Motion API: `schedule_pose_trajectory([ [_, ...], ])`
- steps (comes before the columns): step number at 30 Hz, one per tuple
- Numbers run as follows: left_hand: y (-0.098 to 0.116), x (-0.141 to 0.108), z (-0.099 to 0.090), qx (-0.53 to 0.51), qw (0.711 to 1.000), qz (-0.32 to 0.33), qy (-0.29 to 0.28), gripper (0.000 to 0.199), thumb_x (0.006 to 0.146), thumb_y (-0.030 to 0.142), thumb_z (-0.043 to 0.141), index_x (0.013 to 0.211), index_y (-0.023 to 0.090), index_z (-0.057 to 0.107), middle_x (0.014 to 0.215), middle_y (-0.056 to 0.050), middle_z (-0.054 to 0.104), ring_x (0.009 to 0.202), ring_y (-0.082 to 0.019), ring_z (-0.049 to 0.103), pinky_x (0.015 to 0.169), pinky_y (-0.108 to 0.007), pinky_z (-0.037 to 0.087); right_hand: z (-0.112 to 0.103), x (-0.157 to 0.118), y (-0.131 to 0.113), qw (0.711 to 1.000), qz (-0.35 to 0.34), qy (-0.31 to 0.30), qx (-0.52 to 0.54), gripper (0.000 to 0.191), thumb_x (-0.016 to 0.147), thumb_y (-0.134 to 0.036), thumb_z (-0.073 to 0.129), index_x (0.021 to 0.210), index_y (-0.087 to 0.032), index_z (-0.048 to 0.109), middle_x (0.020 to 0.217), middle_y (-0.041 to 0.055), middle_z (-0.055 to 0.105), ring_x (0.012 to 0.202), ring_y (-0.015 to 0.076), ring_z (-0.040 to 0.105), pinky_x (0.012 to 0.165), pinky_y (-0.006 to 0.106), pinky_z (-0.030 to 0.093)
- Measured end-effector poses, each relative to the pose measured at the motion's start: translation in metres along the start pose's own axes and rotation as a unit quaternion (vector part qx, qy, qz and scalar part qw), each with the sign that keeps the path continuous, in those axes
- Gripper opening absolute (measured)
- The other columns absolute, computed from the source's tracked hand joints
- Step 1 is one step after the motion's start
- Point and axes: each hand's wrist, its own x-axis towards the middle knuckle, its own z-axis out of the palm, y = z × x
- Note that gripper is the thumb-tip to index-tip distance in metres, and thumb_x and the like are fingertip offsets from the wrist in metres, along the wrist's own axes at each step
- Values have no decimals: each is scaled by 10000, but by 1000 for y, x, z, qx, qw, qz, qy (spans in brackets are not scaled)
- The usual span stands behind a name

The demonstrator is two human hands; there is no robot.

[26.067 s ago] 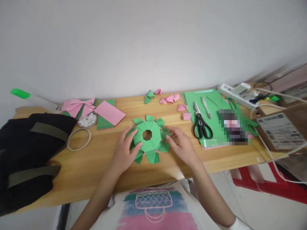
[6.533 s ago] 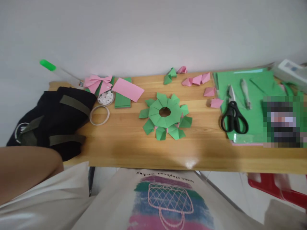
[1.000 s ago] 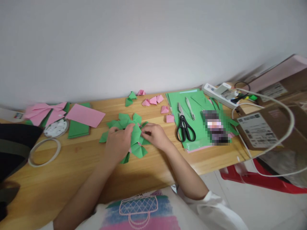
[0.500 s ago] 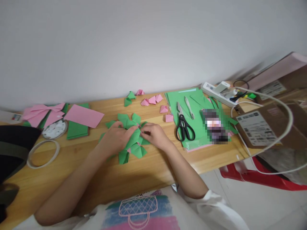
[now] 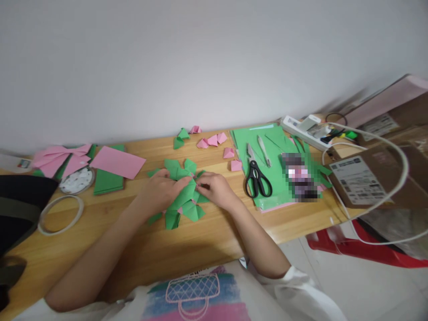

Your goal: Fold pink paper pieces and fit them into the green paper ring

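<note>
I have the green paper ring (image 5: 186, 195) in the middle of the wooden table (image 5: 207, 236), its folded points spreading outward, with small touches of pink between some of them. The left hand (image 5: 157, 192) lies over the left and centre of it, thumb stretched across to the right; its other fingers are partly hidden, so I cannot tell whether they close on the paper. On the right hand (image 5: 216, 189) I see thumb and forefinger brought together on the ring's right edge; what sits right between the tips is too small for me to make out.

Far of the hands, I see green folded pieces (image 5: 181, 137) beside a pink one, then a row of three pink folded pieces (image 5: 212, 140), with two more pink ones to the right. Farther right, green sheets (image 5: 240, 138) carry the black-handled scissors (image 5: 255, 173), a slim white tool (image 5: 264, 150) and a pixelated patch (image 5: 299, 176). A power strip (image 5: 302, 130) and a cardboard box (image 5: 401, 171) stand at the far right.

On the left I have a pink paper bow (image 5: 67, 156), a round case of white bits (image 5: 76, 180), a pink sheet (image 5: 118, 162) across a green stack (image 5: 109, 183), a pale hoop (image 5: 80, 208) near them, and black fabric (image 5: 20, 189) at the edge of my view
</note>
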Motion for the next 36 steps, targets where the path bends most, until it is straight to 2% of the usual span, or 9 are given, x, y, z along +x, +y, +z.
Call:
schedule_pose_trajectory([
  [4,-1,3,2,6,999,20,26,314,883,88,377,1111,140,587,492,57,571,476,-140,529,626,-298,358,1,1,0,1000,2,-2,-4,174,821,-107,632,662,-171,601,743,14,606,739,134,562,684,232,385],
  [12,2,1,1,-7,1000,15,23,333,873,67,391,1156,127,557,542,55,614,510,-141,557,647,-294,375,0,1,-3,1000,7,-7,-8,192,826,-105,624,647,-163,582,748,26,612,754,145,571,700,240,390],
  [18,2,2,-4,-31,999,-4,-24,364,858,56,400,1177,121,564,572,33,625,546,-155,561,657,-308,369,-1,1,-4,1000,9,-9,-8,181,821,-103,623,655,-165,588,759,30,617,763,149,575,708,244,394],
  [21,2,2,-2,-51,999,-2,-18,322,871,83,414,1136,134,590,555,22,610,537,-171,557,638,-324,361,-1,1,-4,1000,11,-8,-9,178,823,-105,621,659,-166,590,751,26,612,754,145,570,702,243,390],
  [28,10,3,-7,-34,998,-30,-55,272,943,164,429,1169,155,579,718,-36,699,646,-194,626,624,-322,349,-2,1,-6,1000,17,-8,-11,182,806,-80,624,655,-166,570,737,14,588,734,136,550,684,234,374],
  [36,12,3,-12,14,995,-44,-90,312,878,127,502,1179,173,572,640,-11,664,569,-185,621,526,-292,318,-2,1,-7,1000,21,-7,-10,193,798,-72,619,647,-170,548,718,1,563,707,128,522,667,230,358],
])
